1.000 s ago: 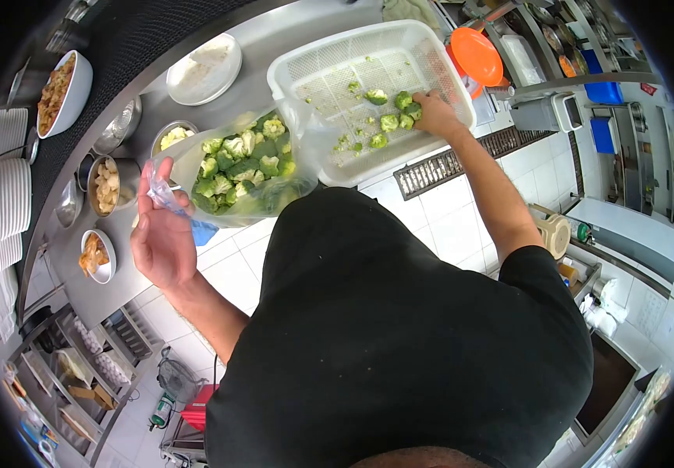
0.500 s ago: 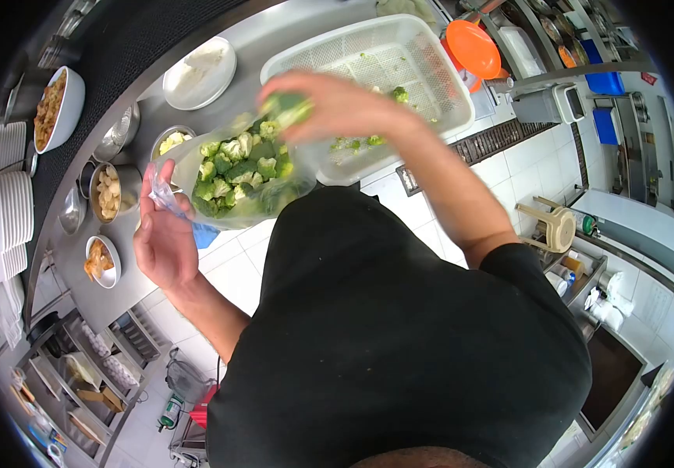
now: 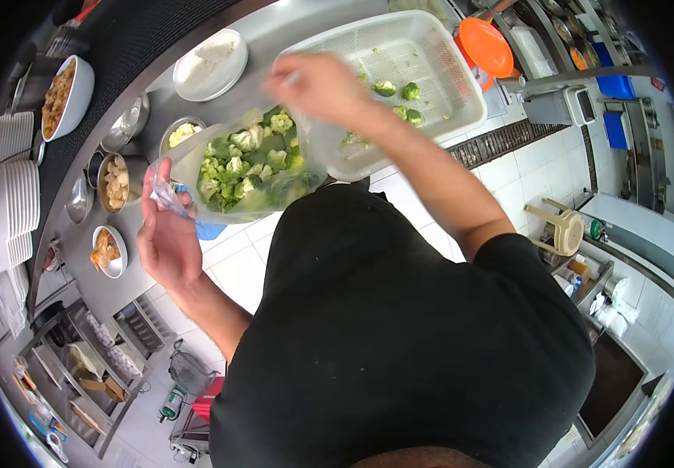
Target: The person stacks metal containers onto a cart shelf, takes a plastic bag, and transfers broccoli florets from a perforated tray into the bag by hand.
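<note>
A clear plastic bag [image 3: 189, 168] lies open on its side, filled with broccoli florets [image 3: 247, 164]. Its gathered edge is held by my left hand [image 3: 172, 238], palm up at the left. Blurred by motion, my right hand [image 3: 313, 86] hangs over the near-left rim of a white perforated basket [image 3: 462, 117], just beyond the bag's mouth; whether it holds anything is hidden by the blur. A few florets [image 3: 410, 91] and small crumbs remain inside the basket.
Left of the bag are a metal pot of pale pieces [image 3: 113, 183], a bowl of yellow pieces [image 3: 183, 132] and a small white bowl [image 3: 117, 251]. White plates [image 3: 211, 66] lie behind. An orange bowl [image 3: 485, 48] is right of the basket.
My right hand went from the basket's right side with florets to over the bag, then drew slightly back toward the basket. The bag's florets shifted. My left hand stayed on the bag.
</note>
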Motion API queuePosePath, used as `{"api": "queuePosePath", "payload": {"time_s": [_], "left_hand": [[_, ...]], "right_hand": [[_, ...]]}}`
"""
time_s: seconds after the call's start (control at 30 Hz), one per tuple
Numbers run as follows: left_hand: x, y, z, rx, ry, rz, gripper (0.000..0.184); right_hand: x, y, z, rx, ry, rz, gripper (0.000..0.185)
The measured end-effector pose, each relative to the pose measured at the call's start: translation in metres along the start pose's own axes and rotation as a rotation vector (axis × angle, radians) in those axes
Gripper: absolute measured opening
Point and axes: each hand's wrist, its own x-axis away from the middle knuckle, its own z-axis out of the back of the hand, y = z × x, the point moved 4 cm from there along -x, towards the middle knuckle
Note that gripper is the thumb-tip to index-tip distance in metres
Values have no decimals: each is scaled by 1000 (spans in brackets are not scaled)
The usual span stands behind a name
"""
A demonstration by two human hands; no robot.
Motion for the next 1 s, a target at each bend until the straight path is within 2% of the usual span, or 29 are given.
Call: {"api": "queuePosePath", "payload": {"time_s": [0.03, 0.07, 0.13, 0.2, 0.33, 0.37, 0.47, 0.57, 0.67, 0.87, 1.0], "left_hand": [[0, 0, 1, -13, 3, 3, 87], [0, 1, 1, -27, 4, 8, 86], [-2, 0, 0, -51, -2, 15, 85], [-5, 0, -4, -67, -15, 21, 84], [-14, -2, -13, -93, -26, 47, 84], [-16, -2, -14, -92, -26, 46, 83], [-17, -3, -15, -78, -31, 49, 81], [-17, -5, -14, -59, -35, 40, 79], [-18, -5, -12, -57, -27, 35, 78], [-18, -6, -15, -61, -31, 29, 76], [-16, -6, -15, -64, 4, 23, 74]], "right_hand": [[3, 46, 17, 157, 142, -75, 30], [7, 83, 42, 433, 119, -156, 31], [27, 160, 71, 628, 2, -301, 44], [52, 208, 73, 693, -183, -244, 58], [92, 217, 64, 701, -420, -292, 81], [94, 210, 66, 656, -467, -381, 93], [109, 177, 65, 745, -494, -479, 103], [118, 174, 48, 733, -512, -462, 112], [117, 182, 39, 632, -449, -420, 115], [118, 185, 34, 590, -446, -324, 102], [115, 190, 37, 565, -335, -451, 92]]}}
